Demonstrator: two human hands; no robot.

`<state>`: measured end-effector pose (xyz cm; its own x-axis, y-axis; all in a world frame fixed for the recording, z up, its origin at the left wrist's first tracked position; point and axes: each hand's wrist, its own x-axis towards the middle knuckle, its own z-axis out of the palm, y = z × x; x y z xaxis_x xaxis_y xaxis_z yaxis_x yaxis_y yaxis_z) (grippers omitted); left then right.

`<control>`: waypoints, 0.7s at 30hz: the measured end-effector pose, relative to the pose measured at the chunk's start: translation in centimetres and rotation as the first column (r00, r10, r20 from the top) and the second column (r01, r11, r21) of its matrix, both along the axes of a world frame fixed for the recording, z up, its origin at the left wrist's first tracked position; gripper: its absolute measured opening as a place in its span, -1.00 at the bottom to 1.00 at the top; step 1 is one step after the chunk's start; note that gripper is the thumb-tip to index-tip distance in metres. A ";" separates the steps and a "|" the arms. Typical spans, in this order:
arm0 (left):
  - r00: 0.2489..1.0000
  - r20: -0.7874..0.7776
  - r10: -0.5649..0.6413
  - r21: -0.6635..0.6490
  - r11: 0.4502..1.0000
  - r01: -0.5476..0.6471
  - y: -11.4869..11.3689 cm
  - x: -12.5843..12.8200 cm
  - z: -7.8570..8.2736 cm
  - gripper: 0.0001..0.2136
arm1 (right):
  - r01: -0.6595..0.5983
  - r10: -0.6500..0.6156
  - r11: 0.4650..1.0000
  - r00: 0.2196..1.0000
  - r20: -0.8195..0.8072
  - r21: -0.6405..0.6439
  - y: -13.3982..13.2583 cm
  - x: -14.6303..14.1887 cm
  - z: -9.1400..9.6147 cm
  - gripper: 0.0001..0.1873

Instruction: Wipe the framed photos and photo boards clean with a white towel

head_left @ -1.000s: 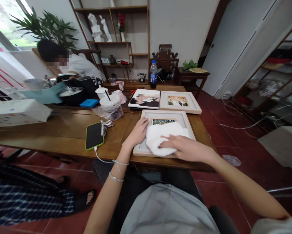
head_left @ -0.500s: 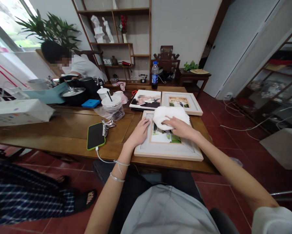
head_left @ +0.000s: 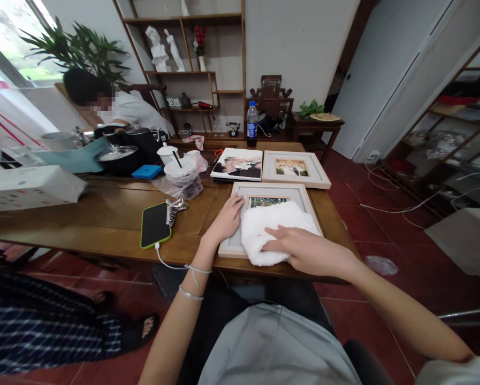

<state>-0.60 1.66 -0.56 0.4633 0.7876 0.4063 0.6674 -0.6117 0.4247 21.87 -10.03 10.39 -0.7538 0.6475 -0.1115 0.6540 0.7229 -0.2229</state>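
Note:
A light wooden picture frame (head_left: 299, 193) with a wide pale mat lies flat at the table's front edge. My left hand (head_left: 225, 218) rests on its left side, fingers stretched out along the rim. Under my right hand (head_left: 304, 249) is a folded white towel (head_left: 258, 227), gripped by the fingers and pressed on the frame's lower half. The towel covers most of the photo, leaving only its top strip visible. Behind it lie a second framed photo (head_left: 318, 172) and a white-edged photo print or album (head_left: 240, 158).
Left of the frame are a phone (head_left: 155, 226) on a white cable and a bagged cup (head_left: 182, 174). A bottle (head_left: 251, 125) stands at the back. A person (head_left: 137, 109) leans over the far left side near black pots; another person's checked trousers (head_left: 51, 321) show lower left.
My right hand has drawn the towel toward me, from the frame's upper part down to its near edge. The left hand stays on the frame's left side.

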 end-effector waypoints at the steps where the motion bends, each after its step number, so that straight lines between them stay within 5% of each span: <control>1: 1.000 -0.005 0.000 -0.002 1.000 0.000 0.0 0.0 0.0 -0.59 | -0.001 0.001 1.000 1.000 -0.001 -0.017 -0.1 0.1 0.2 -0.28; 9: 1.000 0.011 -0.015 -0.012 1.000 0.016 -0.2 0.0 0.3 -0.60 | 0.036 -0.039 0.998 0.996 -0.080 -0.044 2.6 0.9 -1.5 -0.26; 21: 0.999 0.038 -0.002 -0.032 0.999 0.004 -0.2 0.0 0.2 -0.59 | 0.218 -0.224 0.931 0.975 -0.014 0.292 9.7 0.0 -3.0 -0.29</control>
